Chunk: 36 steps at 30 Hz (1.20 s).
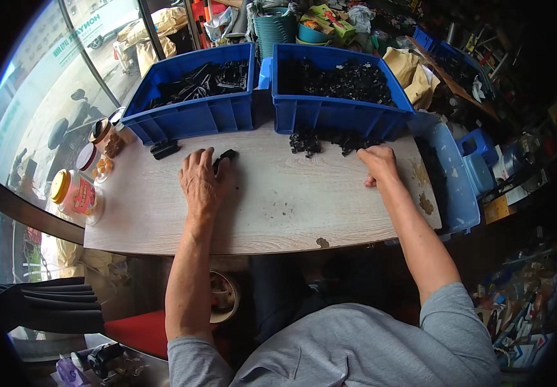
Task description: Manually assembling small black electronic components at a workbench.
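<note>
My left hand (200, 184) rests low over the left half of the table, its thumb and fingers closed round a dark elongated plastic part (229, 155) that sticks out beyond them. Just left of that hand, another black plastic part (164, 149) lies by the bin. On the right, my right hand (380, 164) has its fingers curled inward at the edge of a row of small black plastic pieces (305, 143). Whatever those fingers may hold is hidden.
Two blue bins stand at the table's far side: the left bin (191, 115) holds long black parts, the right bin (336, 115) small ones. Lidded jars (75, 193) line the left edge. A translucent blue tub (462, 193) adjoins the right edge of the wooden table (272, 226).
</note>
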Motion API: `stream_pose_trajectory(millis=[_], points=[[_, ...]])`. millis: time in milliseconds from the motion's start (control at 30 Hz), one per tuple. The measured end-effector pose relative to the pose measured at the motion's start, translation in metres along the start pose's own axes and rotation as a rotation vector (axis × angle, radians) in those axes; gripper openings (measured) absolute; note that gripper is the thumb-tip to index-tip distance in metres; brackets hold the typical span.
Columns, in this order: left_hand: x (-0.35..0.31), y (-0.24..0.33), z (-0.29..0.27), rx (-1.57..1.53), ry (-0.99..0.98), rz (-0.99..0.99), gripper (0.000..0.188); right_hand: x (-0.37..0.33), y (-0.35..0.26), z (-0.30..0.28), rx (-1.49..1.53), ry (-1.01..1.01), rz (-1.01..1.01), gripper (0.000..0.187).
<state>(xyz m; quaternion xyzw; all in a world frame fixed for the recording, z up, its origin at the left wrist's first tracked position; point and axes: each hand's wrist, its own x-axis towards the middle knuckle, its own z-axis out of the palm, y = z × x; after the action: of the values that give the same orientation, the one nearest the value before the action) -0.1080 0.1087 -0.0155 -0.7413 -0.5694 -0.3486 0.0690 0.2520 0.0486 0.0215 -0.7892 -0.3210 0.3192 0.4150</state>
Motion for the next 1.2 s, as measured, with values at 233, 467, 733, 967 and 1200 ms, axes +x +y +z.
stream_pose_trajectory(millis=[233,467,733,967,1200], points=[[-0.038,0.055,0.016,-0.76,0.101,-0.048,0.019,-0.017,0.018,-0.022,0.319,-0.207,0.099,0.02],[-0.057,0.178,0.017,-1.196,-0.213,-0.197,0.026,-0.058,0.025,-0.015,0.437,-0.554,0.085,0.025],[-0.056,0.176,0.025,-1.402,-0.5,-0.315,0.017,-0.076,0.024,-0.004,0.495,-0.558,0.037,0.024],[-0.053,0.173,0.022,-1.607,-0.492,-0.531,0.015,-0.091,0.021,0.006,0.521,-0.465,-0.064,0.024],[-0.053,0.171,0.02,-1.636,-0.552,-0.562,0.016,-0.085,0.035,0.01,0.531,-0.46,-0.195,0.017]])
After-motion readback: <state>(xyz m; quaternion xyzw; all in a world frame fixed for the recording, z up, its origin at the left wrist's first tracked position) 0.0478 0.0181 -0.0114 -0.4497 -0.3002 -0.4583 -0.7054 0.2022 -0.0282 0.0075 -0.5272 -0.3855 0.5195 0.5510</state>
